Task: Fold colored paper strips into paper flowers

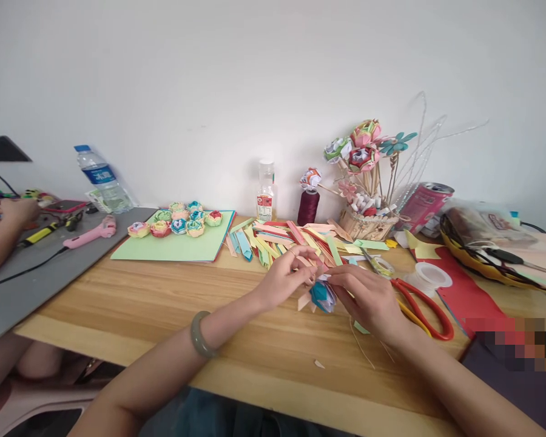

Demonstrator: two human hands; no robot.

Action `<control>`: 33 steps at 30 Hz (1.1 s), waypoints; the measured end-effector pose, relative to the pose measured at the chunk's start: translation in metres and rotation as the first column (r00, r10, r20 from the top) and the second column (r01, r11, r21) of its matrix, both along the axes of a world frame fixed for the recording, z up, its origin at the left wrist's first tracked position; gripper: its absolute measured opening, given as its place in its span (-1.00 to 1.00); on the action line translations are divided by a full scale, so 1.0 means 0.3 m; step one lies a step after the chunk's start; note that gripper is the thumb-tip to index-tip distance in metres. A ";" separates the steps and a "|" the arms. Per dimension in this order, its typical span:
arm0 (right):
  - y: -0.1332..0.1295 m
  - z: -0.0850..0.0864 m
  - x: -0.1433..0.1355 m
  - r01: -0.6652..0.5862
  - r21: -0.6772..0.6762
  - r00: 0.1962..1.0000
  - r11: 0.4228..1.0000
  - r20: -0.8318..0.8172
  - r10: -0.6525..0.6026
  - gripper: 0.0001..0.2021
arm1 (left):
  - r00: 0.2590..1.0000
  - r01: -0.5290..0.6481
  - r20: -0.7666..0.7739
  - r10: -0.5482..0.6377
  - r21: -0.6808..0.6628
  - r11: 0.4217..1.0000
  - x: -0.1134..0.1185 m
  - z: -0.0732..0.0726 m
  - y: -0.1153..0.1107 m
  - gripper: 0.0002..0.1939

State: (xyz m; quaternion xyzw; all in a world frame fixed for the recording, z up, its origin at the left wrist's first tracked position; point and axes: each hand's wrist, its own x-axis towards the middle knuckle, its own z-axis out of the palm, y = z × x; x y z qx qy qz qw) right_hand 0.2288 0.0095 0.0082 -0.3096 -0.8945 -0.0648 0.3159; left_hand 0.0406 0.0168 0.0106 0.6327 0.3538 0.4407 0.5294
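Close together above the wooden table, my left hand [286, 278] and my right hand [368, 297] both pinch a folded paper flower [324, 296] of blue, white and peach pieces. Fingers cover its upper part. Thin thread [363, 346] hangs below my right hand. Just behind lies a heap of folded paper strips [277, 240] in many colours. Scissors [430, 309] with red and yellow handles rest beside my right hand, partly behind it. Finished paper flowers [178, 226] sit on green paper [164, 249] at the left.
A flower-filled basket [368, 224], maroon thread spool [308, 207] and glass bottle [265, 194] stand along the wall. Rightward are a pink can [423, 206], white spool [433, 276] and red paper [473, 291]. A co-worker's arm [4, 237] is at far left, near a pink glue gun [91, 232].
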 end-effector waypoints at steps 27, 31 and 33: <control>-0.014 0.025 -0.064 -0.096 -0.627 0.864 0.773 -0.438 -0.248 -0.78 | 0.821 -0.098 -0.216 0.528 0.858 0.504 -0.007 -0.050 -0.008 -0.87; -0.002 0.020 -0.059 -0.056 -0.565 0.859 0.823 -0.447 -0.249 -0.80 | 0.845 -0.188 -0.154 0.512 0.811 0.554 0.000 -0.049 -0.005 -0.92; 0.002 0.017 -0.059 -0.052 -0.557 0.859 0.829 -0.449 -0.247 -0.80 | 0.861 -0.210 -0.153 0.486 0.762 0.612 0.005 -0.048 -0.006 -0.94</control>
